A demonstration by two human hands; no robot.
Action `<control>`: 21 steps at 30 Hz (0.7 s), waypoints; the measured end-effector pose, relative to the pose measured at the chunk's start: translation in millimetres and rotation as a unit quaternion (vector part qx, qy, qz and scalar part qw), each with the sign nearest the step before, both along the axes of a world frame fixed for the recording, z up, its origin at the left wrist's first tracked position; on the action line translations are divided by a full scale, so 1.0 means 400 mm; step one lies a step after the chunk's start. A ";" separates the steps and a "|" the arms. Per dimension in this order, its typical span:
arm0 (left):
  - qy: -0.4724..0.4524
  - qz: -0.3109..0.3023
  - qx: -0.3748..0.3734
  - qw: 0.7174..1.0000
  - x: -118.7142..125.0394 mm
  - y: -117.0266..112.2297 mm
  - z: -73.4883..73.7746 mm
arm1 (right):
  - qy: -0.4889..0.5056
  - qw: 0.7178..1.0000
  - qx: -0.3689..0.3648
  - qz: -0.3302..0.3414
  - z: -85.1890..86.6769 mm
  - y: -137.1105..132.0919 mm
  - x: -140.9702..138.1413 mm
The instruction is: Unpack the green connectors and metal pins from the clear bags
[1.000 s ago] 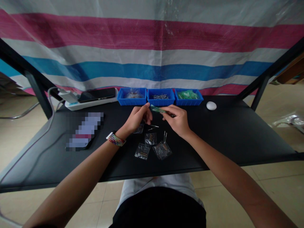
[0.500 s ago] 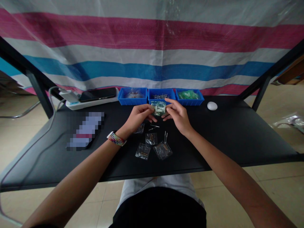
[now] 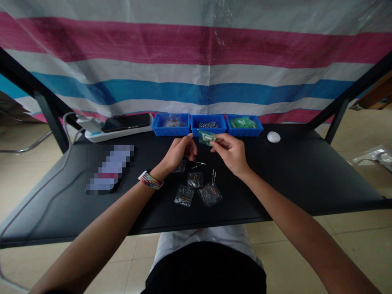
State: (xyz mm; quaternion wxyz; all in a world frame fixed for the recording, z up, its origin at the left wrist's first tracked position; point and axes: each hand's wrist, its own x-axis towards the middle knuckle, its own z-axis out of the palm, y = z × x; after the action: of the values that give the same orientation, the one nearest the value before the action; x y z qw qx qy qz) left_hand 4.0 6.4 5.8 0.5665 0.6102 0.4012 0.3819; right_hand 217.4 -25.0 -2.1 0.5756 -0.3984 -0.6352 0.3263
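My right hand [image 3: 230,153] pinches a small green-tinted plastic bag [image 3: 206,137] by its right edge. Pale pieces show through the plastic, their kind unclear. Just left of the bag and apart from it, my left hand [image 3: 180,153] has its fingers curled in and the thumb against them, with nothing visible in it. Under the hands lie two thin metal pins [image 3: 199,163], which look like blind rivets. Two more metal pins [image 3: 213,176] lie nearer me. Several small clear bags with brass-coloured pins, such as this clear bag [image 3: 195,179], rest on the black table.
Along the back stand three blue bins: a left bin [image 3: 170,131] with clear bags, a middle bin [image 3: 208,131] with metal pins, a right bin [image 3: 245,132] with green bags. A white egg-shaped object [image 3: 273,137], a power strip [image 3: 119,134] and phones [image 3: 130,121] are around.
My left hand has let go of the green bag and drawn slightly left, its fingers curling. The bag has tilted and now hangs from my right hand alone.
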 end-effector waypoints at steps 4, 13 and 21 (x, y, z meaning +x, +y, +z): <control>-0.033 -0.042 -0.070 0.996 0.002 0.002 0.001 | -0.097 0.988 0.118 -0.015 0.006 -0.010 0.004; -0.092 -0.022 -0.082 0.992 0.008 -0.005 0.004 | -0.135 0.978 0.157 -0.018 0.005 -0.008 0.002; -0.078 -0.008 -0.036 0.996 0.010 -0.009 0.010 | 0.065 0.992 -0.096 0.052 -0.009 0.017 0.008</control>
State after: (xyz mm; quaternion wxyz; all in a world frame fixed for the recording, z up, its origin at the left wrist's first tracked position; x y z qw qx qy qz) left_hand 7.9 3.0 9.8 0.6209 0.5605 0.3645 0.4092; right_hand 220.6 -18.2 -5.8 0.5574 -0.3959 -0.5821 0.4402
